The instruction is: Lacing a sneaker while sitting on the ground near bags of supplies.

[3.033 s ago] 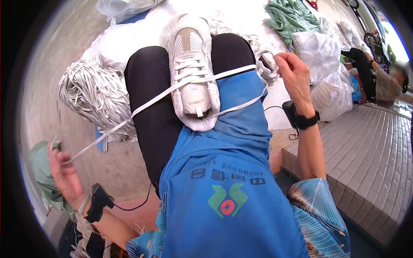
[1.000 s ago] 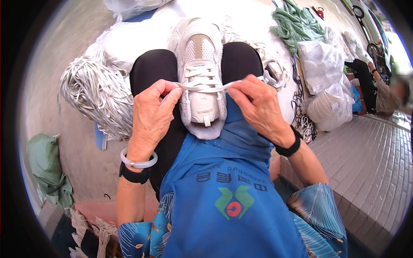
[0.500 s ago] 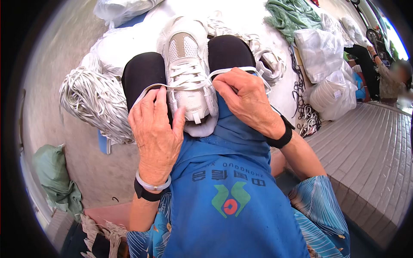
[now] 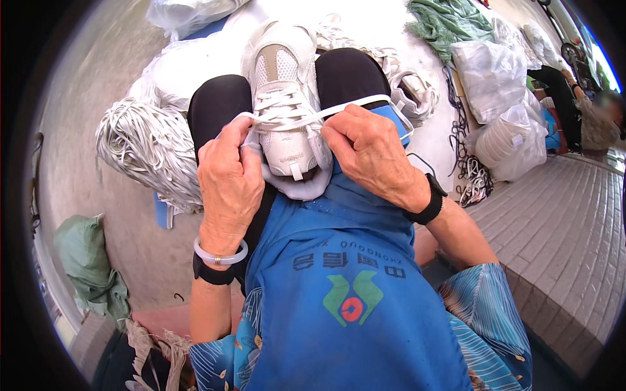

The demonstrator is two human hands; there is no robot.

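A white sneaker [image 4: 280,68] with a beige toe panel and mesh sits between my knees, its toe pointing away and its heel toward me. White lace crisscrosses over its tongue [image 4: 290,153]. My left hand [image 4: 229,173] is closed at the shoe's left side, pinching a white shoelace [image 4: 303,121] between thumb and fingers. On the other side my right hand [image 4: 366,151] is closed on the lace too, with the fingers curled under. From there the lace runs on over my right knee.
A thick bundle of white laces [image 4: 147,150] lies at the left. More laced sneakers [image 4: 414,94] lie beyond my right knee. Clear plastic bags [image 4: 489,78], a green cloth [image 4: 450,26] and dark cords [image 4: 460,124] are on the right. Another person [image 4: 596,117] sits at the far right.
My left hand has gone from lying with fingers spread by the lace to pinching it, pulled slightly up. My right hand stays in nearly the same place.
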